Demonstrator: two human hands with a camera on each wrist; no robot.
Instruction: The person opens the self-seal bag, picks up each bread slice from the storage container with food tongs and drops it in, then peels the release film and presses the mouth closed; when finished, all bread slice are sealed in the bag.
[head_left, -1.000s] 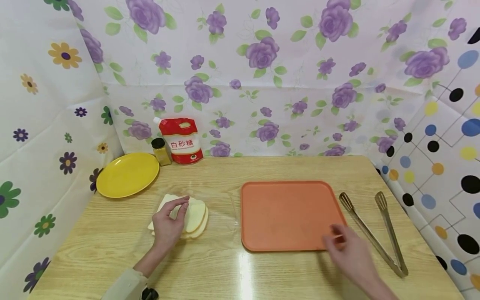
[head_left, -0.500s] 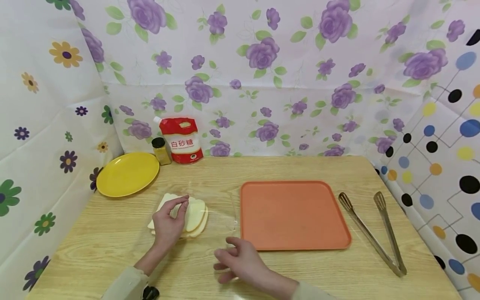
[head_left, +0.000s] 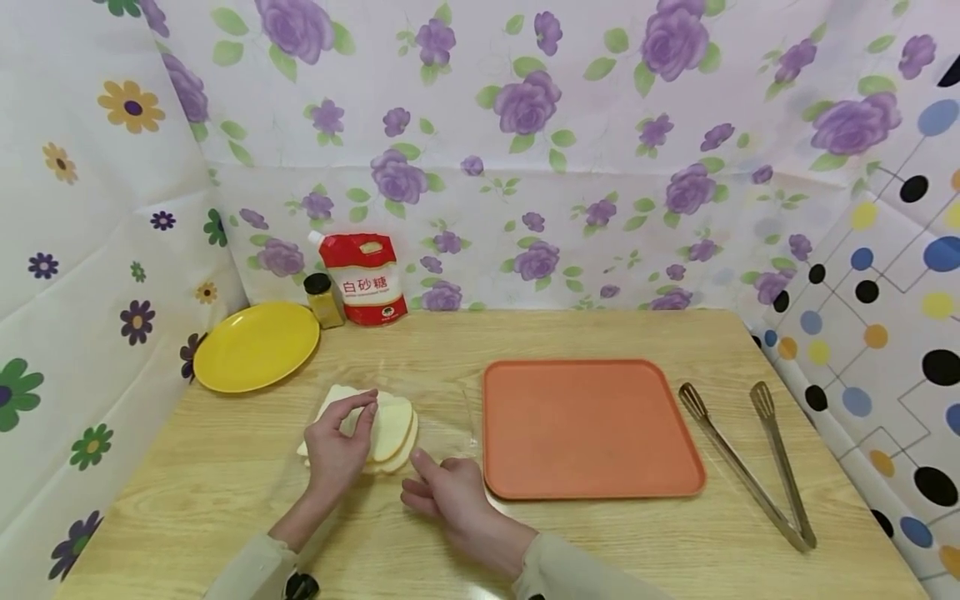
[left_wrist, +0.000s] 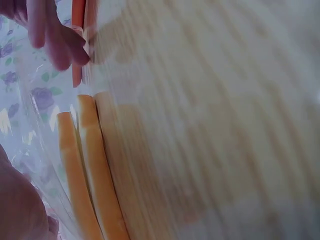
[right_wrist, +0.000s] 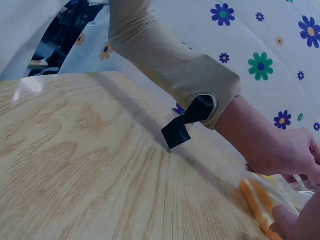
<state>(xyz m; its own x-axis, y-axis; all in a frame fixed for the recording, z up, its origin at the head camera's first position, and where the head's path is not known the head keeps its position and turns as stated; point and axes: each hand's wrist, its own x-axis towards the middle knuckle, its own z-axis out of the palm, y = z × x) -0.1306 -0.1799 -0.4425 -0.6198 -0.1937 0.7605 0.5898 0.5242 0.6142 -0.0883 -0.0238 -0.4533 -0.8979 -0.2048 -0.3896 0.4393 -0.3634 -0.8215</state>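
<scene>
Two stacked slices of white bread (head_left: 392, 433) lie on the table, left of centre, with brown crusts (left_wrist: 90, 170) seen edge-on in the left wrist view. Clear plastic bag film (head_left: 448, 421) spreads around them and to their right. Over the bread, my left hand (head_left: 336, 442) pinches the film between thumb and forefinger; the thin film is hard to make out at the fingertips. My right hand (head_left: 453, 500) is at the front right edge of the bread, fingers loosely bent and apart, gripping nothing visible. In the right wrist view, the left hand (right_wrist: 280, 150) is above the bread.
An orange tray (head_left: 592, 429) lies just right of the right hand. Metal tongs (head_left: 750, 483) rest spread at the far right. A yellow plate (head_left: 257, 347), a black-capped jar (head_left: 324, 302) and a red-and-white sugar bag (head_left: 365, 279) stand at the back left.
My right hand has moved left from the tray's front right corner, along the table's front, to the bread's edge. The left hand has stayed in place over the bread.
</scene>
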